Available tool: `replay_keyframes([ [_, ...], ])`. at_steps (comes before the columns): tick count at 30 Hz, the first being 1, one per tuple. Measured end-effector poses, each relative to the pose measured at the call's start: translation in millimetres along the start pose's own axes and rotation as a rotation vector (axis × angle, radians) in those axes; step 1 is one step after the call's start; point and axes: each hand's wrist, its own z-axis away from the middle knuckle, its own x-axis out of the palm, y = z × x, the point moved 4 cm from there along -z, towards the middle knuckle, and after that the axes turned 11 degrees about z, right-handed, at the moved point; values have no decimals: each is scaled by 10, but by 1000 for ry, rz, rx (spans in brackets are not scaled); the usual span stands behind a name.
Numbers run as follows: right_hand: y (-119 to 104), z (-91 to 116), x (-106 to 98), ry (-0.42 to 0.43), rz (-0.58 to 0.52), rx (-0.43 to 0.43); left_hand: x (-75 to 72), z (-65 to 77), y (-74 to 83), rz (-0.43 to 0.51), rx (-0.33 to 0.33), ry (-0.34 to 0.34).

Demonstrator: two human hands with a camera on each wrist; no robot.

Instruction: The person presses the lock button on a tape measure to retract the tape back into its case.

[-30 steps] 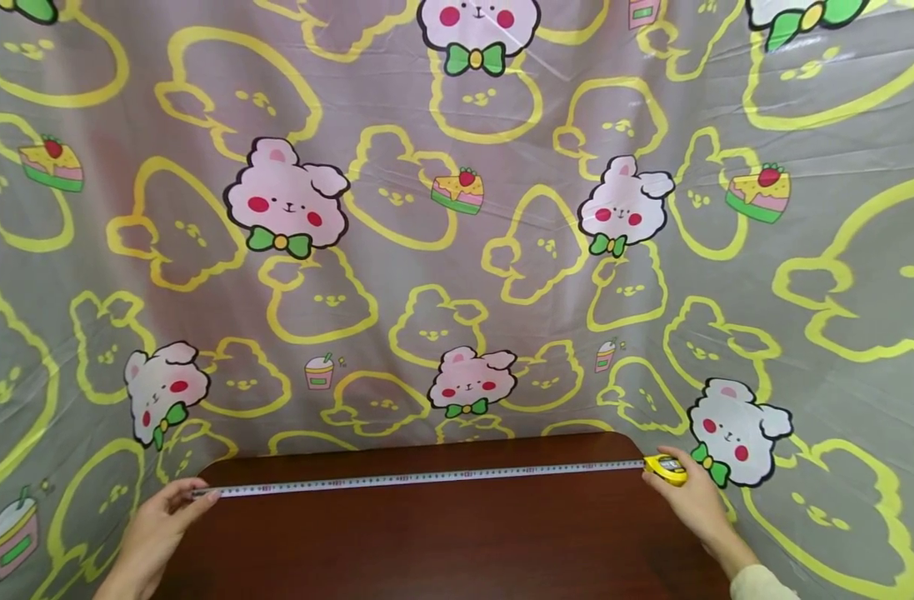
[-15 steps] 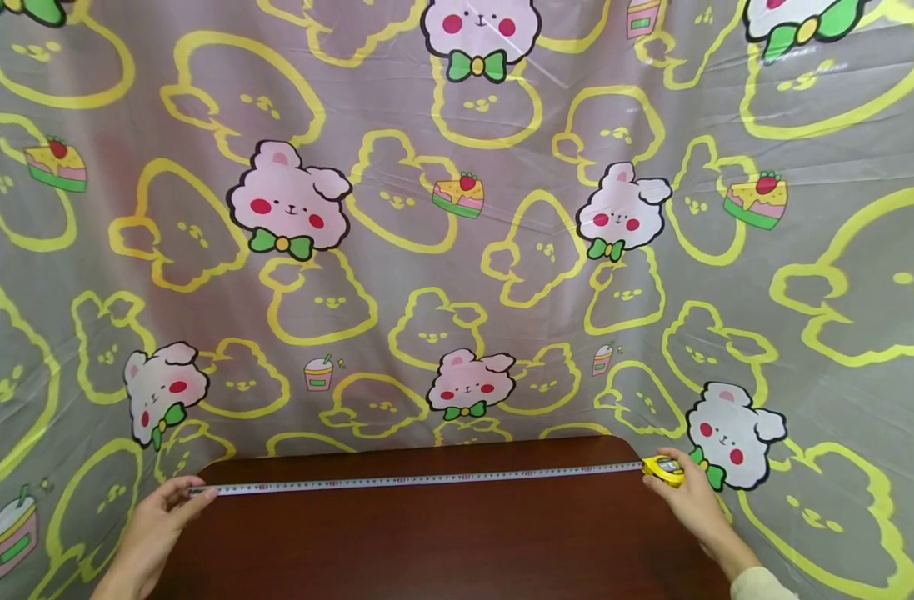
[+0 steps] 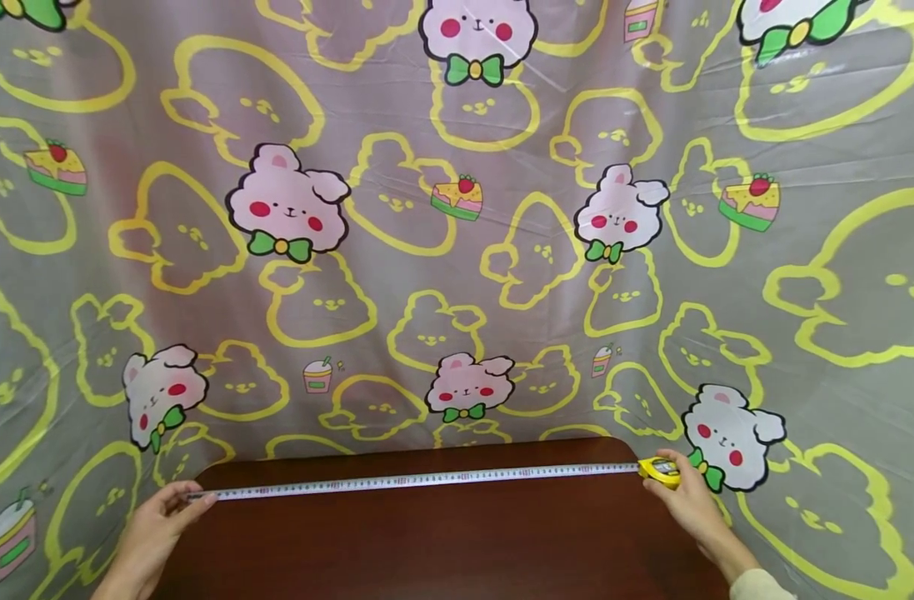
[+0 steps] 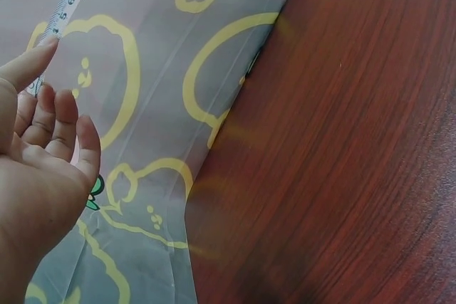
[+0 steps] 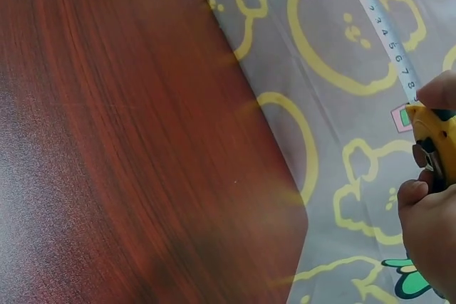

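The left hand [image 3: 152,529] is on the left, and its thumb and finger pinch the end of a thin white tape [image 3: 427,479]. The right hand [image 3: 689,500] is on the right, with its fingers around the yellow tape case [image 3: 661,472]. The tape goes long and straight from one hand to the other, with little numbers along it. Under it is a shiny red-brown desk [image 3: 427,550]. On the far side hangs a gray sheet [image 3: 516,283] with white bunny pictures [image 3: 287,200] and yellow lines. A pale sleeve [image 3: 760,585] shows near the right wrist.
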Motion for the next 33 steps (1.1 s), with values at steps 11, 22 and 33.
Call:
replay_keyframes([
  [11, -21, 6, 66, -56, -28, -4, 7, 47, -43, 22, 39, -7],
  [22, -125, 28, 131, -29, -4, -46, 80, 99, -26, -23, 42, -13],
  [33, -275, 50, 254, -27, -46, -79, 129, 81, -13, -34, -34, -67],
])
